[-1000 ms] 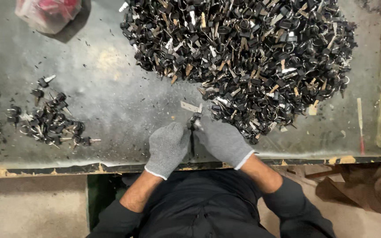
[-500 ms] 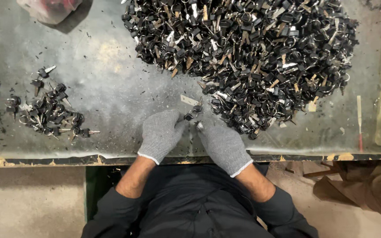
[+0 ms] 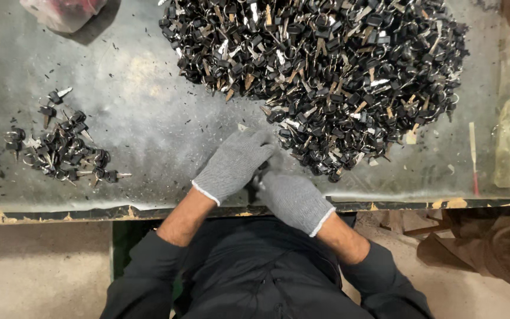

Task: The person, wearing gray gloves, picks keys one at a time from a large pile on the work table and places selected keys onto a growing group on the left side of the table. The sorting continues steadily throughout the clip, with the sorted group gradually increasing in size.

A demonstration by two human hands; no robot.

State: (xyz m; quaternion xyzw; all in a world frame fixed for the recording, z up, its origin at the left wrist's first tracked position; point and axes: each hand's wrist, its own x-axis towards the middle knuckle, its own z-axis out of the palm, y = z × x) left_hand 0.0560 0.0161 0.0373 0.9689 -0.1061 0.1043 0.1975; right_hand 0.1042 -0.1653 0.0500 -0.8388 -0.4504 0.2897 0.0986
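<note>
hands | left hand (image 3: 234, 163) and right hand (image 3: 293, 198) gloved, together at big key pile (image 3: 326, 77) edge | grip contents hidden, cannot tell

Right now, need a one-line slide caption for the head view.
Two grey-gloved hands, left hand and right hand, meet at the edge of a large key pile; a smaller key pile lies left.

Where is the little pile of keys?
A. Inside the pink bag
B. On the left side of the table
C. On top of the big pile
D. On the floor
B: the small pile lies on the table, off to the left of both gloved hands, with the left hand closer, apart from the big pile.
</note>
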